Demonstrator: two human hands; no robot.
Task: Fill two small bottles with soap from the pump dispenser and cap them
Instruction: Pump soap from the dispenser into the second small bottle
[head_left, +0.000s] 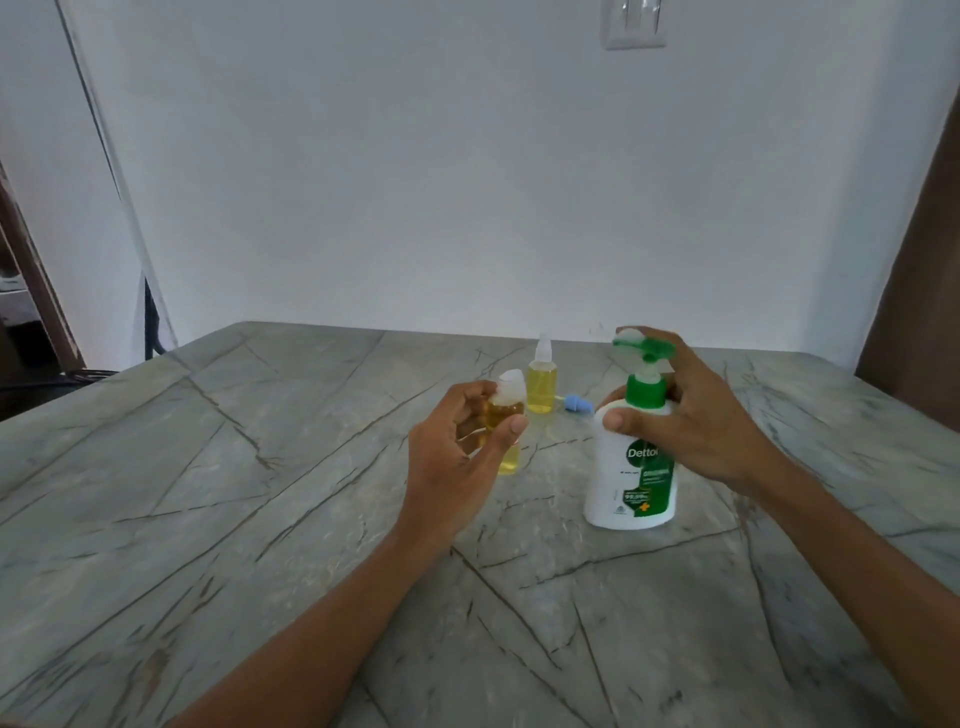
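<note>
Right hand (696, 415) wraps the neck of the pump dispenser (628, 483), upright on the worktop (260, 519), nozzle pointing left. Just left of it, the left hand (457, 452) grips a small bottle (506, 452), upright, lower than the nozzle. Behind the dispenser: second bottle (542, 387), blue cap (575, 403).

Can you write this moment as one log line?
left hand: holds small bottle | right hand: grips pump dispenser | second bottle: standing on table
</note>
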